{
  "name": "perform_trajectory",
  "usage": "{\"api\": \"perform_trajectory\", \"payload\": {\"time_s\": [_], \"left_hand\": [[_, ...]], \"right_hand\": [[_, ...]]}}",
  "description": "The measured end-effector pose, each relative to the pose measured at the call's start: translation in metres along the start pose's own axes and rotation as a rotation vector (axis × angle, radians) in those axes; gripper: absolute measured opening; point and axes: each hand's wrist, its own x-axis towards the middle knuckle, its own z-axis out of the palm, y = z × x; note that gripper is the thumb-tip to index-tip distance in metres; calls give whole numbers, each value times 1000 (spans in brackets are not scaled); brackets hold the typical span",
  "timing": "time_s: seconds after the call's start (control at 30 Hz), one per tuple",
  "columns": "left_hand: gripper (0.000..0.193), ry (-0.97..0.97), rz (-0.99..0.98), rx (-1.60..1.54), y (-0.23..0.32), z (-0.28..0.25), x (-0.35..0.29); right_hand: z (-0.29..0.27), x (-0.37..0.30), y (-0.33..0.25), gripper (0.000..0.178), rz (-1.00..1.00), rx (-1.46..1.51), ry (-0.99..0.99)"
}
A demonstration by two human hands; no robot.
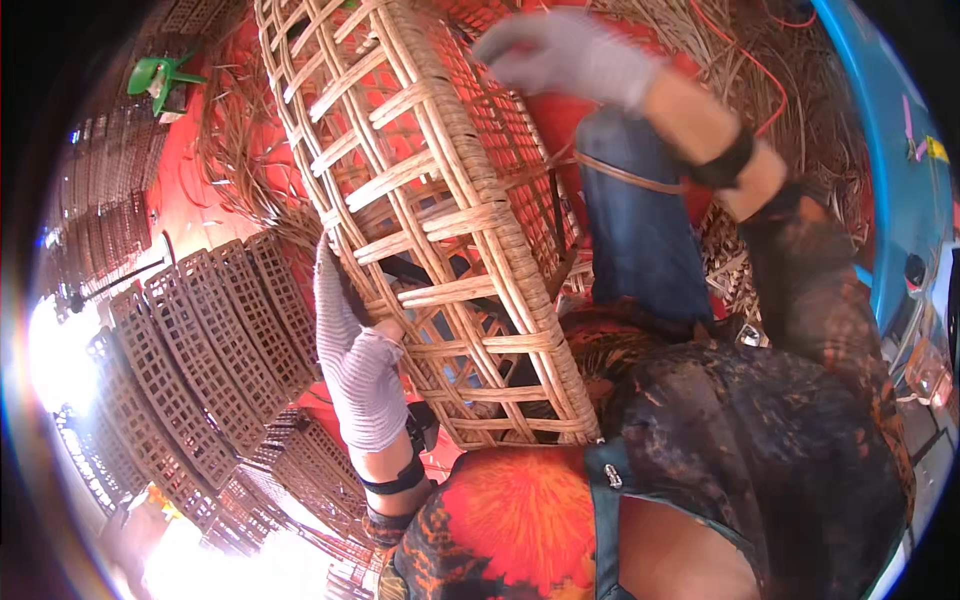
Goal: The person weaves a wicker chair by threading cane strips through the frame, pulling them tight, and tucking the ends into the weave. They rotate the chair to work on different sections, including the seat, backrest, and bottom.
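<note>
A large woven basket frame (pixel 440 215), with an open lattice side and a tightly wrapped rim, stands tilted in front of my body. My left hand (pixel 365 375), in a striped grey-white knit glove, grips its left edge, fingers stretched up along the outside and thumb on the lattice. My right hand (pixel 570 60), in a similar glove, is raised beyond the basket's right side above my knee. Motion blurs it; the fingers look bent, but whether they hold anything is unclear. A thin brown strip (pixel 630 173) crosses my jeans-clad knee (pixel 635 230) below it.
Several stacked lattice panels (pixel 205 350) lie at the left on a red floor covering (pixel 190 205). A green plastic object (pixel 160 80) is at the upper left. Loose dry strips (pixel 250 160) lie scattered around. A blue curved edge (pixel 885 150) runs along the right.
</note>
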Motion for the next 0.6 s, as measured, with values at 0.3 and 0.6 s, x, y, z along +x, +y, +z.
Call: {"api": "perform_trajectory", "payload": {"time_s": [0.3, 0.6], "left_hand": [[75, 64, -1, 175, -13, 1, 4], [70, 64, 10, 174, -28, -33, 17]], "right_hand": [[79, 28, -24, 27, -92, -120, -282], [-226, -302, 300, 43, 967, -665, 393]]}}
